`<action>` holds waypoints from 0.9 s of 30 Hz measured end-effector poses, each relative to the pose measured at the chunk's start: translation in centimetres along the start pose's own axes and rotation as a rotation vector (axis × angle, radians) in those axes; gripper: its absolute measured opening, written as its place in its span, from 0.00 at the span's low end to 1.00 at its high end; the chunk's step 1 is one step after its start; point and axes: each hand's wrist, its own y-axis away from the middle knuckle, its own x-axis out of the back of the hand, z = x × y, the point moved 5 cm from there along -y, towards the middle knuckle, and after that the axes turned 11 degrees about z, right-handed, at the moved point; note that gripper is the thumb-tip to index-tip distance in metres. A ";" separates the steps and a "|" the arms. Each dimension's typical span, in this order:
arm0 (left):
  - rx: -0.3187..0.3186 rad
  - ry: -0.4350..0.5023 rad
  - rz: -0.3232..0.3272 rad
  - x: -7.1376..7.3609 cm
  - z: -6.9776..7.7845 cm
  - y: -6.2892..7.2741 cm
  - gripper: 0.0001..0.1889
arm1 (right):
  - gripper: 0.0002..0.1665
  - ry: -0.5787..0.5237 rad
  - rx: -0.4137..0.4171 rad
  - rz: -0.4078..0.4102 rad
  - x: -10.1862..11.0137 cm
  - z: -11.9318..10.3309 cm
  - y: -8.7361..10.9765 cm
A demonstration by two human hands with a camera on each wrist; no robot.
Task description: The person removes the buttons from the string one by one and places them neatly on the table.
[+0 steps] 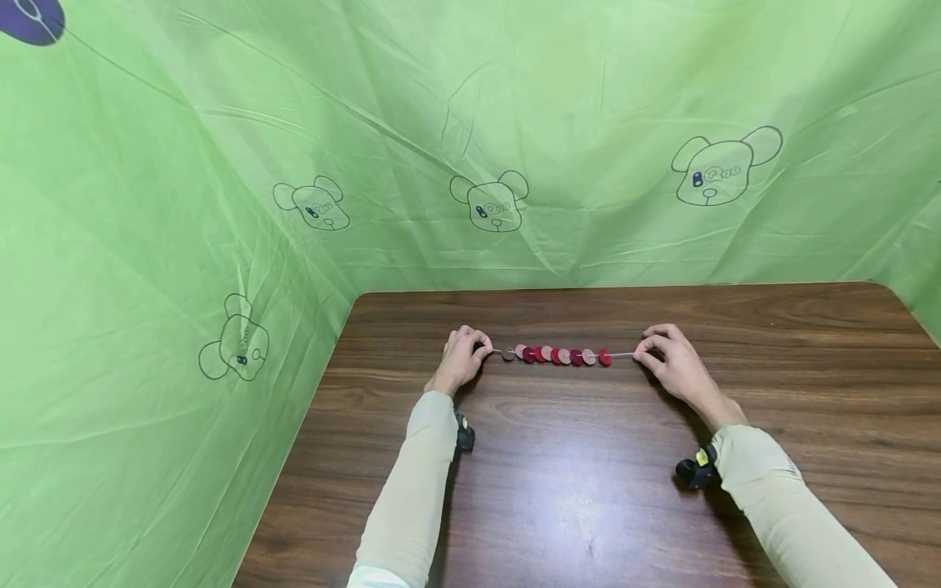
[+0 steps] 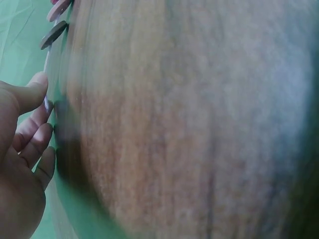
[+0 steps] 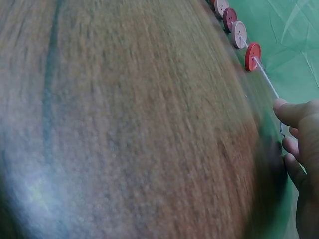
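Fingers of left hand (image 1: 459,361) and right hand (image 1: 680,366) pinch thin whitish string (image 1: 622,355) through round red-pink buttons (image 1: 564,356); keep tension even.

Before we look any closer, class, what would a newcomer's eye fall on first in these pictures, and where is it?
First, the row of red, pink and dark buttons threaded on a pale string, held between the left hand and the right hand toward the far side of the brown wooden table. Next, the bright green curtain behind and left of the table, printed with cartoon animal heads.
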 end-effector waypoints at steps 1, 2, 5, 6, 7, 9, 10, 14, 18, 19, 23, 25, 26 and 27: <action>0.000 0.002 0.001 0.0 0.0 0.0 0.03 | 0.04 0.000 0.000 0.003 0.0 0.0 0.0; -0.001 0.000 0.002 0.0 0.0 0.0 0.04 | 0.04 0.001 0.001 0.007 0.0 0.0 0.0; -0.004 -0.004 0.005 0.1 0.0 -0.1 0.04 | 0.03 0.005 0.007 0.020 0.1 0.1 0.0; -0.004 -0.003 0.005 0.1 0.0 -0.1 0.04 | 0.03 0.006 0.008 0.024 0.1 0.1 0.0; -0.004 -0.002 0.004 0.1 0.0 -0.2 0.04 | 0.03 0.007 0.011 0.029 0.1 0.1 0.0; -0.004 -0.001 0.007 0.2 0.0 -0.2 0.04 | 0.03 0.006 0.009 0.035 0.1 0.1 0.0; -0.004 -0.001 0.010 0.2 0.1 -0.2 0.04 | 0.03 0.006 0.008 0.036 0.1 0.1 0.0; -0.007 -0.004 0.023 0.2 0.1 -0.3 0.04 | 0.03 0.001 -0.004 0.039 0.2 0.3 -0.1; -0.012 -0.013 0.033 0.2 0.3 -0.4 0.04 | 0.03 -0.019 -0.009 0.056 0.3 0.4 -0.2; -0.012 -0.014 0.036 0.3 0.3 -0.4 0.04 | 0.03 -0.025 -0.011 0.060 0.3 0.4 -0.3; -0.009 -0.011 0.047 0.5 0.6 -0.5 0.04 | 0.03 -0.040 -0.021 0.067 0.5 0.4 -0.4; -0.007 -0.009 0.054 0.6 0.7 -0.6 0.04 | 0.03 -0.042 -0.030 0.068 0.6 0.3 -0.4; -0.006 -0.007 0.057 0.6 0.7 -0.6 0.04 | 0.03 -0.042 -0.035 0.069 0.6 0.3 -0.4; -0.004 -0.006 0.061 0.6 0.8 -0.6 0.04 | 0.03 -0.044 -0.041 0.069 0.7 0.2 -0.5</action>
